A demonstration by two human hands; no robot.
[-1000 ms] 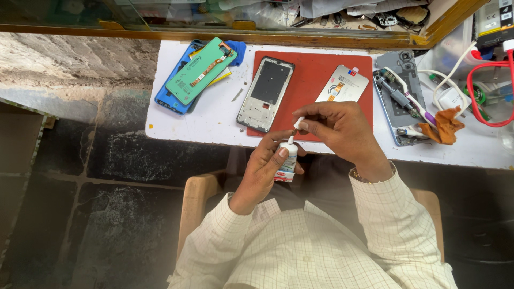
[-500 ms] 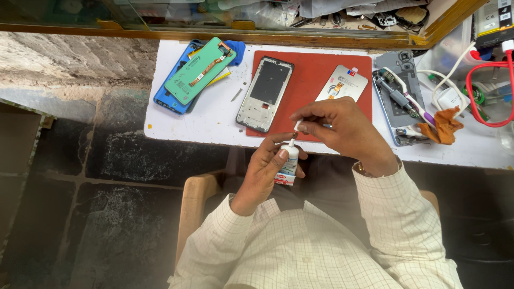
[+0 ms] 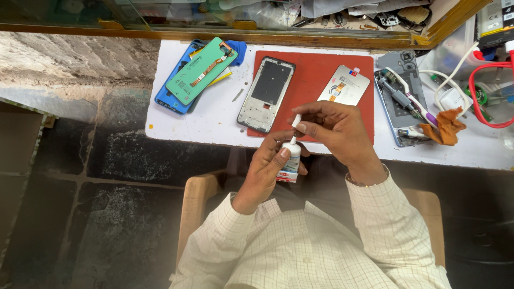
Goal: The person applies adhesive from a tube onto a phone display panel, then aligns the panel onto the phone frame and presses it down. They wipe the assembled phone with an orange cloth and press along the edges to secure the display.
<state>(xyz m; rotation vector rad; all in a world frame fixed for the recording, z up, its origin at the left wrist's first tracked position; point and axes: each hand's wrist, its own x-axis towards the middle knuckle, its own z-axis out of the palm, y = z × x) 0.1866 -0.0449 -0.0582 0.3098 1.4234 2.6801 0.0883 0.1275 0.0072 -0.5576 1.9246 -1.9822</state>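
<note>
My left hand grips a small white glue tube upright below the table's front edge. My right hand pinches the tube's small white cap just above the nozzle, a little apart from it. On the red mat beyond my hands lie a grey phone frame and a white phone part with printed labels.
A green phone panel rests on blue phone shells at the left of the white table. Another opened phone with tools, an orange cloth and red and white cables crowd the right. A cluttered wooden-edged shelf lies behind.
My right hand has lifted the cap up off the tube's nozzle; the left hand keeps the tube almost still.
</note>
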